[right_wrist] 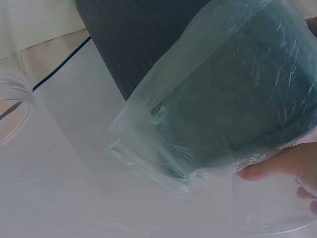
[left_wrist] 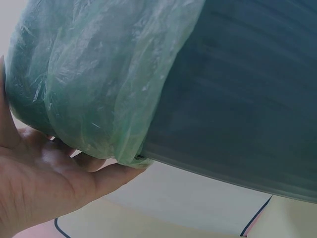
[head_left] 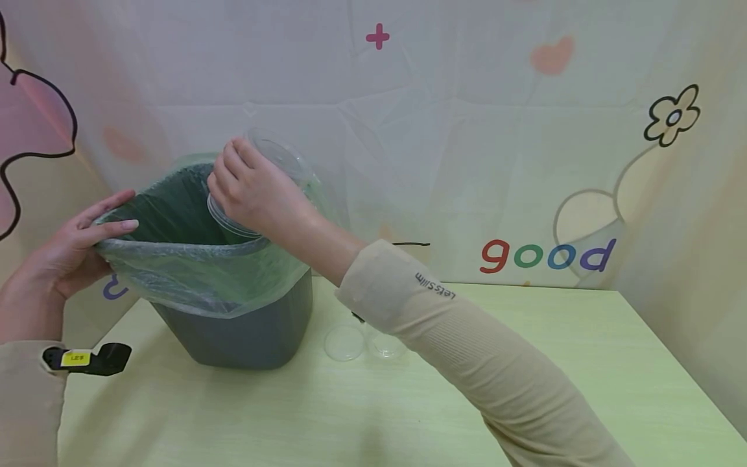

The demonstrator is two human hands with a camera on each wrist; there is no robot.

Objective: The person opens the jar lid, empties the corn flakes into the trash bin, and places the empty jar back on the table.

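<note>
A grey trash bin (head_left: 245,337) stands tilted on the table, lined with a thin green plastic bag (head_left: 233,279) folded over its rim. At the bin's left, my left hand (head_left: 76,246) grips the lined rim, thumb on top; the left wrist view shows its fingers (left_wrist: 116,176) under the bag's fold. Above the bin's mouth my right hand (head_left: 251,188) holds a clear plastic container (head_left: 280,154) on its side, its ringed rim low over the opening. The right wrist view shows part of this container (right_wrist: 272,225) below my fingers. The bin's inside is mostly hidden.
A clear round lid (head_left: 343,344) lies on the pale green table (head_left: 362,415) right of the bin. Beside it is another clear round piece (head_left: 385,347), partly hidden by my right sleeve. A printed cloth (head_left: 443,162) hangs behind the table.
</note>
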